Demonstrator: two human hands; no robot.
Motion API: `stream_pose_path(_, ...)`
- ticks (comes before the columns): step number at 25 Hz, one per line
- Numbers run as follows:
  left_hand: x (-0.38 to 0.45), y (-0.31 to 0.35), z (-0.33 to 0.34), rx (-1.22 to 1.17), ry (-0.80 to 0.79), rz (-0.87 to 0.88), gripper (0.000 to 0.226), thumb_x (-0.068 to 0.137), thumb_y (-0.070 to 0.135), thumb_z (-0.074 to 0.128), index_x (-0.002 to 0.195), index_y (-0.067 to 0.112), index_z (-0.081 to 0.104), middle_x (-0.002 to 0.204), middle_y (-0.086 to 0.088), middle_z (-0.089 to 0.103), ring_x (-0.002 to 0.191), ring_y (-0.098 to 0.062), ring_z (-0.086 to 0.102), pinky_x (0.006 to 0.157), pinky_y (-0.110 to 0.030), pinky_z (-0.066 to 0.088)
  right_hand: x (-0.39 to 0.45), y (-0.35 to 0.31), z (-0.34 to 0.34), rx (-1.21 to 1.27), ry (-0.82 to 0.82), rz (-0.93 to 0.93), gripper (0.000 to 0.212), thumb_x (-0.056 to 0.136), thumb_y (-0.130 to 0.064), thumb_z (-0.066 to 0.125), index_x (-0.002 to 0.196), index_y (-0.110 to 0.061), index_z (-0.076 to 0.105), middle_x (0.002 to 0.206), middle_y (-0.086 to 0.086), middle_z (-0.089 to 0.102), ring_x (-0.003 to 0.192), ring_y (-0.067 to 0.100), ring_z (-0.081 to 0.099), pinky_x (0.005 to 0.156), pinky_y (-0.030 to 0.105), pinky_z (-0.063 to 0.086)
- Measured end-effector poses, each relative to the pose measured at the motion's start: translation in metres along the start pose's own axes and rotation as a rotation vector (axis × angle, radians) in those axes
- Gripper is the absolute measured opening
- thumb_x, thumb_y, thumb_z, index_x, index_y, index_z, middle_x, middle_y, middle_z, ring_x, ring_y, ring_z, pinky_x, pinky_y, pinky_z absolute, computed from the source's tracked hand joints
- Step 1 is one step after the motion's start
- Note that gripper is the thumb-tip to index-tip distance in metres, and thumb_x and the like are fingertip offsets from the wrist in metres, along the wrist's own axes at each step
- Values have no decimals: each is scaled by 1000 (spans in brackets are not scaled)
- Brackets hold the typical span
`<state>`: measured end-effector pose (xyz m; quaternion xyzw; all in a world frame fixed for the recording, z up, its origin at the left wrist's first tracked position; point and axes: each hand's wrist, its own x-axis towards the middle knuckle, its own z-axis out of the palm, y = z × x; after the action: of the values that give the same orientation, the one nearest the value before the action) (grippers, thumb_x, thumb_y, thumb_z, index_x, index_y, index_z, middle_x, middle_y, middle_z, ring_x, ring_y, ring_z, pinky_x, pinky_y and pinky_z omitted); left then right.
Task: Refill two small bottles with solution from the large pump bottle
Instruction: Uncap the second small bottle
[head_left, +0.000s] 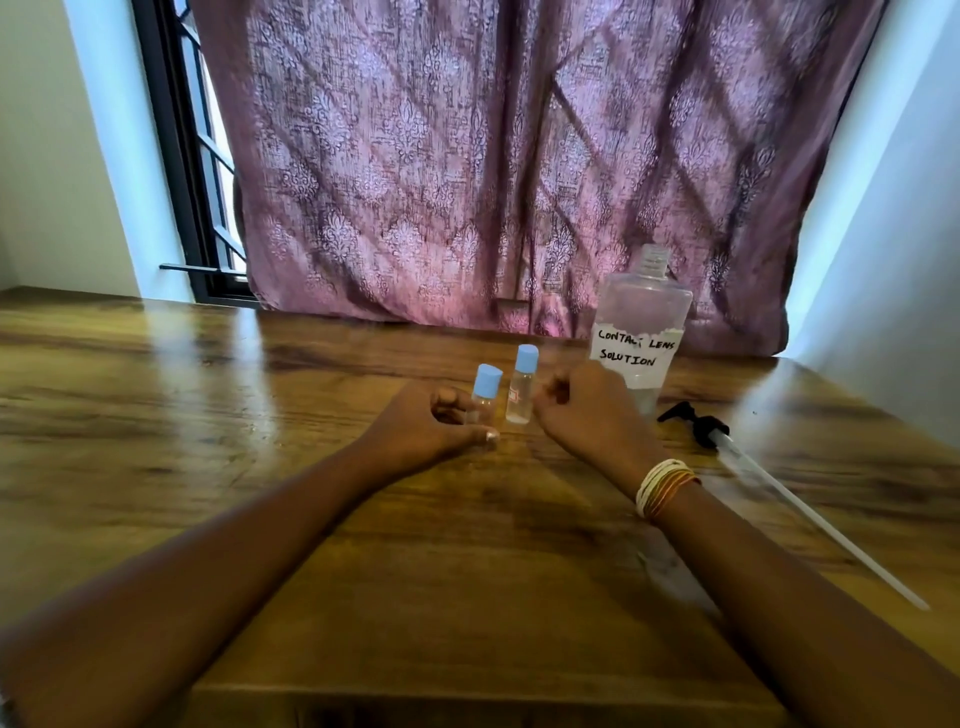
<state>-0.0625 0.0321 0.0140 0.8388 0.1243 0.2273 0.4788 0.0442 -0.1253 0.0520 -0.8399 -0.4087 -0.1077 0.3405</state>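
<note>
Two small clear bottles with light blue caps stand side by side at the middle of the wooden table (208, 374). My left hand (436, 423) curls around the base of the left small bottle (485, 389), thumb in front of it. The right small bottle (521, 389) holds some clear liquid. My right hand (584, 410) rests just right of it with fingers curled in, holding nothing. The large clear bottle (641, 322), labelled "contact lens solution", stands behind my right hand with its neck open. Its black pump (696, 421) with a long white tube lies on the table to the right.
A purple patterned curtain (493, 171) hangs right behind the table's far edge. A dark window frame (192, 197) is at the back left and a white wall (893, 291) closes in on the right.
</note>
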Motion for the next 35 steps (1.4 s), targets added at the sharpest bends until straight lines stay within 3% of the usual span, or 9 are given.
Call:
stream_pose_path(3, -1, 1, 0, -25, -49, 46, 17, 66, 20, 86, 79, 24, 75, 66, 9, 73, 60, 1, 64, 60, -17, 49, -4, -15, 11, 417, 34, -63, 15, 80, -22, 76, 89, -10, 71, 70, -4, 62, 58, 3, 51, 55, 11, 44)
stream_pose_path(9, 0, 3, 6, -17, -105, 68, 9, 68, 18, 84, 68, 19, 75, 59, 5, 69, 51, -1, 54, 53, -21, 42, -2, -13, 22, 449, -22, -75, 23, 72, -17, 84, 91, -9, 74, 79, 0, 69, 61, -4, 57, 59, 8, 46)
stream_pose_path(13, 2, 2, 6, -58, -177, 79, 16, 70, 14, 82, 83, 21, 78, 86, -13, 77, 75, -28, 68, 71, -39, 52, 1, -6, 11, 597, -192, -136, 30, 79, 1, 74, 109, -4, 71, 104, 11, 74, 98, 15, 71, 89, 24, 57)
stream_pose_path(16, 1, 3, 5, -72, -170, 59, 18, 68, 15, 85, 84, 15, 78, 81, -14, 76, 65, -15, 62, 65, -31, 48, 1, -6, 8, 646, -250, -115, 39, 84, 8, 65, 120, -7, 64, 116, 10, 71, 106, 22, 69, 94, 29, 56)
stream_pose_path(20, -1, 5, 6, -83, -176, 76, 17, 65, 11, 86, 75, 21, 76, 59, 7, 71, 51, 4, 55, 53, -14, 43, 0, -6, 11, 631, -116, -102, 37, 77, -3, 78, 111, -13, 67, 92, 3, 69, 84, 16, 66, 79, 25, 55)
stream_pose_path(24, 2, 2, 5, -88, -175, 78, 19, 64, 15, 88, 79, 16, 77, 77, -14, 75, 59, -6, 58, 58, -20, 47, 1, -5, 11, 704, -229, -108, 47, 82, 8, 67, 125, -12, 59, 111, 6, 72, 101, 15, 69, 85, 25, 56)
stream_pose_path(28, 1, 3, 5, -91, -177, 76, 15, 65, 13, 87, 75, 15, 76, 62, 0, 69, 52, -3, 53, 52, -17, 43, 1, -5, 14, 673, -163, -70, 53, 77, -3, 78, 126, -13, 59, 92, 0, 68, 82, 4, 65, 76, 16, 53)
stream_pose_path(32, 1, 4, 5, -124, -190, 58, 18, 66, 10, 86, 80, 15, 76, 70, -2, 73, 58, -3, 59, 56, -16, 47, 1, -1, 12, 721, -227, -94, 54, 81, 5, 69, 130, -11, 55, 108, 5, 72, 94, 10, 69, 81, 20, 55)
stream_pose_path(35, 0, 5, 5, -120, -199, 71, 15, 67, 11, 85, 76, 17, 76, 59, 7, 69, 53, 0, 55, 53, -14, 43, 2, -2, 14, 687, -172, -71, 56, 73, -4, 81, 124, -10, 59, 87, -2, 66, 76, 4, 65, 73, 16, 54)
